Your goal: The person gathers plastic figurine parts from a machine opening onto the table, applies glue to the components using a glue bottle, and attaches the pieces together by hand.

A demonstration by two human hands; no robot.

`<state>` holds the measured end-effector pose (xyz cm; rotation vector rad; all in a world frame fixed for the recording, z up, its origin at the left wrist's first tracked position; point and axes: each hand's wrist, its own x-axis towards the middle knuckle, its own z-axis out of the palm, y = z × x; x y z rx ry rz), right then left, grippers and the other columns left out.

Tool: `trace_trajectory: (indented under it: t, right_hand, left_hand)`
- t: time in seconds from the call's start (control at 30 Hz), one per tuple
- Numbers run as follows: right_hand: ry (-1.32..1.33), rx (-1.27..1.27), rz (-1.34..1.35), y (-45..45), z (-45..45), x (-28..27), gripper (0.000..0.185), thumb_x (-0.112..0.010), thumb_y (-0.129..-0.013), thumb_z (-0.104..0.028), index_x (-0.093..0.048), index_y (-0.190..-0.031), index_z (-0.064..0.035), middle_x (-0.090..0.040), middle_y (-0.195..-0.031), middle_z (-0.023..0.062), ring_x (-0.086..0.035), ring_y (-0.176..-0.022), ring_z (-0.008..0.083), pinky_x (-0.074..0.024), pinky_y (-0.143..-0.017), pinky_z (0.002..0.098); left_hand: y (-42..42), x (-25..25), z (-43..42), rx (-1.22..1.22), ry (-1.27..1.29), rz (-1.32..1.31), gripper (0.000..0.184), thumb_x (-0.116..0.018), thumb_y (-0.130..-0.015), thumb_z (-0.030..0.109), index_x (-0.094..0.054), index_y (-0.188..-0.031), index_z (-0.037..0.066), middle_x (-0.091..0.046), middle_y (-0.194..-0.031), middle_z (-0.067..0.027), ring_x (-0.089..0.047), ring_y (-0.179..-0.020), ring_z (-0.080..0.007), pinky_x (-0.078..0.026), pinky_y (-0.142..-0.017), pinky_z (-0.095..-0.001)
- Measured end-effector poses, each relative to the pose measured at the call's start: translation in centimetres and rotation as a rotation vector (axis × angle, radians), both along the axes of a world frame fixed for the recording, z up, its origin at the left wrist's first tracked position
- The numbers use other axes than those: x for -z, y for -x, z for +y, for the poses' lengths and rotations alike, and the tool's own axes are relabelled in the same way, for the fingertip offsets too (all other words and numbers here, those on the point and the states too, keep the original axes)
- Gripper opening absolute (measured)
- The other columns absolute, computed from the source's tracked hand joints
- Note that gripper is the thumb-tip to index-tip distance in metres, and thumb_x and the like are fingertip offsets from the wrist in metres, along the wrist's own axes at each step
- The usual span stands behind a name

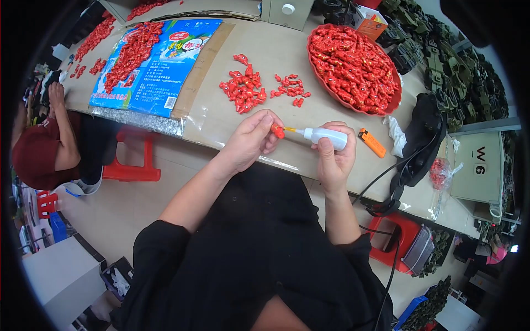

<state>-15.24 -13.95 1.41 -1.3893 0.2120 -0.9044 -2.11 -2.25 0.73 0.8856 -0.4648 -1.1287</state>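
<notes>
Black clothing [248, 248] faces 1 lighter [372, 143] near the bottle [332, 137].

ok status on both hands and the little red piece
Left grip: pinching small glossy red piece. Right grip: around white plastic squeeze bottle, amber tip at piece. No obstruction seen; orange lighter beside right grip.

Glossy red piece [277, 131] in left hand [253, 137], white squeeze bottle [323, 135] nearly level in right hand [337, 160], nozzle [298, 131] toward piece
</notes>
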Motion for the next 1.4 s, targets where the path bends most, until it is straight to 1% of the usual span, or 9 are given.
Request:
trace_trajectory:
  t: [0.07, 0.57, 0.67, 0.77, 0.97, 1.17, 1.27, 1.37, 1.4]
  right_hand:
    - [0.009, 0.004, 0.013, 0.1, 0.0, 0.0, 0.020, -0.054, -0.084, -0.010, -0.042, -0.097, -0.0001, -0.046, -0.094, 0.0106, -0.048, -0.073, 0.0123, -0.0426, -0.063, 0.0238]
    - [-0.018, -0.007, -0.001, 0.3, 0.0, 0.1, 0.021, -0.057, -0.082, -0.008, -0.042, -0.095, -0.0003, -0.045, -0.093, 0.0083, -0.049, -0.072, 0.0104, -0.0422, -0.063, 0.0221]
    - [0.038, 0.027, 0.014, 0.3, 0.1, -0.1, 0.021, -0.056, -0.083, -0.010, -0.042, -0.095, 0.0001, -0.045, -0.094, 0.0101, -0.048, -0.072, 0.0118, -0.0427, -0.061, 0.0230]
    - [0.118, 0.047, 0.073, 0.6, 0.0, 0.0, 0.022, -0.058, -0.081, -0.008, -0.043, -0.095, -0.0001, -0.045, -0.093, 0.0089, -0.049, -0.074, 0.0119, -0.0419, -0.066, 0.0228]
    - [0.210, 0.060, 0.081, 0.7, 0.1, -0.2, 0.023, -0.060, -0.080, -0.008, -0.044, -0.094, 0.0007, -0.047, -0.092, 0.0103, -0.049, -0.075, 0.0128, -0.0418, -0.066, 0.0233]
    - [0.220, 0.068, 0.071, 0.8, 0.2, -0.2, 0.021, -0.058, -0.080, -0.005, -0.044, -0.094, 0.0012, -0.048, -0.093, 0.0110, -0.050, -0.075, 0.0132, -0.0431, -0.065, 0.0244]
    - [-0.145, 0.029, -0.104, 0.9, -0.1, -0.5, 0.019, -0.057, -0.080, -0.002, -0.044, -0.093, 0.0009, -0.048, -0.095, 0.0111, -0.052, -0.080, 0.0141, -0.0452, -0.067, 0.0256]
    - [-0.323, 0.055, -0.129, 0.8, -1.2, -1.0, 0.022, -0.059, -0.079, 0.001, -0.044, -0.095, 0.0006, -0.050, -0.097, 0.0103, -0.054, -0.086, 0.0144, -0.0465, -0.071, 0.0259]
    - [-0.300, 0.095, -0.057, 0.9, -1.6, -1.0, 0.023, -0.059, -0.078, 0.001, -0.044, -0.096, 0.0006, -0.050, -0.097, 0.0100, -0.054, -0.087, 0.0144, -0.0462, -0.073, 0.0258]
  left_hand:
    - [0.0, 0.0, 0.0, -0.003, -0.003, 0.001, 0.024, -0.035, -0.094, 0.023, -0.046, -0.089, 0.003, -0.041, -0.064, -0.0015, -0.037, -0.056, -0.0091, -0.031, -0.051, -0.0213]
    - [0.1, 0.2, 0.0, -0.023, -0.009, -0.011, 0.024, -0.035, -0.094, 0.022, -0.046, -0.088, 0.002, -0.042, -0.066, -0.0019, -0.037, -0.057, -0.0088, -0.032, -0.052, -0.0212]
    - [0.2, 0.4, -0.1, -0.032, -0.017, -0.034, 0.023, -0.035, -0.094, 0.022, -0.047, -0.088, 0.003, -0.043, -0.066, -0.0017, -0.038, -0.058, -0.0085, -0.033, -0.053, -0.0209]
    - [0.2, 0.3, 0.0, -0.028, -0.034, -0.071, 0.023, -0.036, -0.094, 0.023, -0.047, -0.089, 0.003, -0.043, -0.067, -0.0014, -0.038, -0.059, -0.0082, -0.033, -0.054, -0.0205]
    - [0.3, 0.3, 0.1, -0.023, -0.038, -0.086, 0.023, -0.036, -0.094, 0.023, -0.047, -0.089, 0.004, -0.043, -0.068, -0.0013, -0.038, -0.060, -0.0080, -0.033, -0.054, -0.0202]
    - [0.1, 0.6, 0.2, -0.015, -0.030, -0.073, 0.022, -0.036, -0.094, 0.022, -0.047, -0.090, 0.004, -0.044, -0.070, -0.0015, -0.039, -0.060, -0.0083, -0.034, -0.055, -0.0207]
    - [0.1, 0.6, 0.1, -0.032, -0.010, -0.041, 0.020, -0.037, -0.094, 0.021, -0.047, -0.091, 0.004, -0.047, -0.072, -0.0022, -0.041, -0.062, -0.0087, -0.035, -0.056, -0.0212]
    - [0.1, 0.5, 0.0, -0.055, 0.017, 0.015, 0.018, -0.037, -0.093, 0.020, -0.047, -0.092, 0.005, -0.050, -0.075, -0.0028, -0.043, -0.063, -0.0091, -0.037, -0.057, -0.0217]
    - [0.1, 0.5, 0.0, -0.053, 0.021, 0.027, 0.017, -0.038, -0.093, 0.020, -0.046, -0.093, 0.005, -0.050, -0.076, -0.0029, -0.044, -0.064, -0.0093, -0.037, -0.058, -0.0218]
